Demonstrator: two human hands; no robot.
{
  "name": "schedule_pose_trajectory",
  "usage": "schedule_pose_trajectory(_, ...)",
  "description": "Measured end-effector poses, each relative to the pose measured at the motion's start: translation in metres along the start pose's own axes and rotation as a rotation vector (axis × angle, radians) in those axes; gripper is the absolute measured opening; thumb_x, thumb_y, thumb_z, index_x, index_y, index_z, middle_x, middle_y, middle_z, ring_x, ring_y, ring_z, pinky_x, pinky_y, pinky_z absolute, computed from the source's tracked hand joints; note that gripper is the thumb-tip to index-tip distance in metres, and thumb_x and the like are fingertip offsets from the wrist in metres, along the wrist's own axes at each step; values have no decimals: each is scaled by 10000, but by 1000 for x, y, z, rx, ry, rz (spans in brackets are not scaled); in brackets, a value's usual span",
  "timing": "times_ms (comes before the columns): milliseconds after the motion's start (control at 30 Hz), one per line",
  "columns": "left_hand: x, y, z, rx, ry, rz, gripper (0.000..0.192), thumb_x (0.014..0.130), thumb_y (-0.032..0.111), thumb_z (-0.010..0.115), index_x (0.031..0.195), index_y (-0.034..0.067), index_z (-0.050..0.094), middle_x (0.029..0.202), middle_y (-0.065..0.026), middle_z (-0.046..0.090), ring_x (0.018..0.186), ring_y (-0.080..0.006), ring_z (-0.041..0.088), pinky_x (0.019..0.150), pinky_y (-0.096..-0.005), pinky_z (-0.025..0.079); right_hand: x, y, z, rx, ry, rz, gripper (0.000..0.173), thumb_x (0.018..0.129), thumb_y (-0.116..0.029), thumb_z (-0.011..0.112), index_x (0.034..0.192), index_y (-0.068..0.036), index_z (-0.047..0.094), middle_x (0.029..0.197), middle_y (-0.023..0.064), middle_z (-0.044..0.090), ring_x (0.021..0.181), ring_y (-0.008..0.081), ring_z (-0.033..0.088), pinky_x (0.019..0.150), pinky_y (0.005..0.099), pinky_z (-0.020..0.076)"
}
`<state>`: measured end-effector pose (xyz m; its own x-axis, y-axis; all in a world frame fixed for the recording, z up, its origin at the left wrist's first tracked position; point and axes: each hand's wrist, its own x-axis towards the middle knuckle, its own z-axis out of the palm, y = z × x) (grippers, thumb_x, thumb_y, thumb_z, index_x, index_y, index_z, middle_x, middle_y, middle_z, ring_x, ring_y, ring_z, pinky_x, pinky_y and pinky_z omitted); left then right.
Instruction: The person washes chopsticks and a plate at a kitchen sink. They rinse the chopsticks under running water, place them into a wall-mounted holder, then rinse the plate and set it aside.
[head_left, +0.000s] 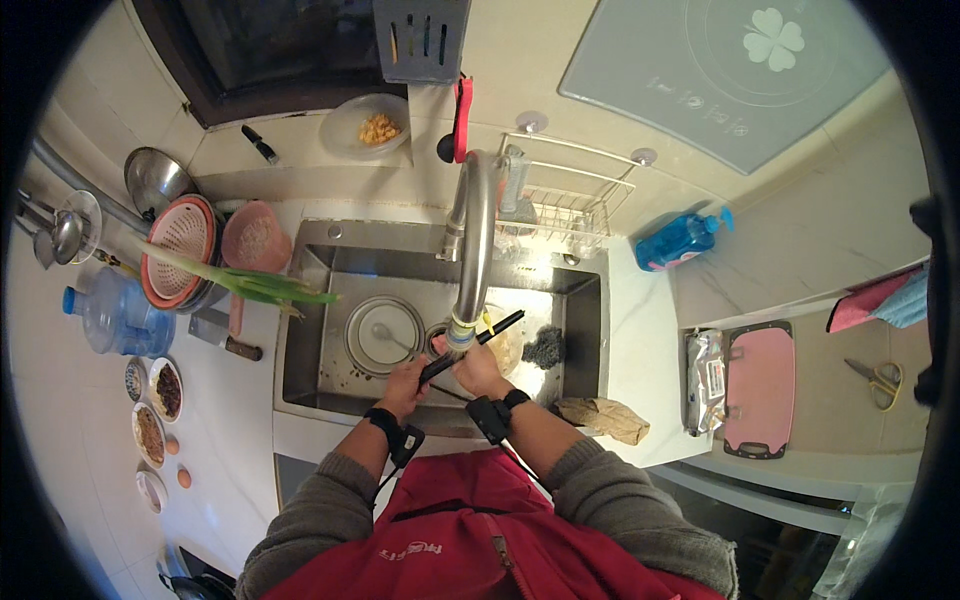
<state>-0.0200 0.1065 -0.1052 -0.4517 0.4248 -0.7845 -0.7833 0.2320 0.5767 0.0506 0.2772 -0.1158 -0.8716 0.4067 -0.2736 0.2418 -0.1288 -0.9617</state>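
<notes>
Over the front of a steel sink (300, 375), my left hand (405, 386) and my right hand (480, 369) grip a long black handle-like tool (501, 324). It slants up to the right, passing below the faucet (480, 225); its kind is unclear. The faucet head partly covers my right hand. Stacked plates (385, 304) with a spoon (384, 331) lie on the left of the basin. Right of my hands are a pale round dish (508, 345), partly hidden, and a dark scouring pad (545, 346).
Left of the sink are a green onion (262, 283), pink colanders (176, 251), a cleaver (225, 335), dishes of food (165, 390) and eggs (184, 478). A crumpled brown cloth or paper (604, 418) lies at the front right edge. Behind it stands a blue soap bottle (679, 241).
</notes>
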Motion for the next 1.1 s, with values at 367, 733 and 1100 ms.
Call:
schedule_pose_trajectory(367,-5,4,16,426,-54,634,353,889,259,654,1100,-14,578,929,-64,639,787,-154,594,735,-321,497,-3,12,-15,-61,-90,-6,271,945,-198,542,1092,21,608,952,102,679,854,171,611,769,327,479)
schedule_pose_trajectory(733,-40,37,49,265,-115,499,439,1022,364,401,814,32,598,769,-33,609,726,-131,519,669,-285,426,-31,-3,6,-264,-366,-129,331,860,-70,626,1181,-12,573,1104,176,647,1051,280,635,890,373,485)
schedule_pose_trajectory(1100,-6,15,44,338,-370,401,474,872,323,685,1204,3,572,1109,-103,640,1020,-192,598,926,-337,452,-28,38,-30,-213,-359,-13,294,942,-92,565,1224,-13,540,1111,86,613,991,171,582,851,312,479)
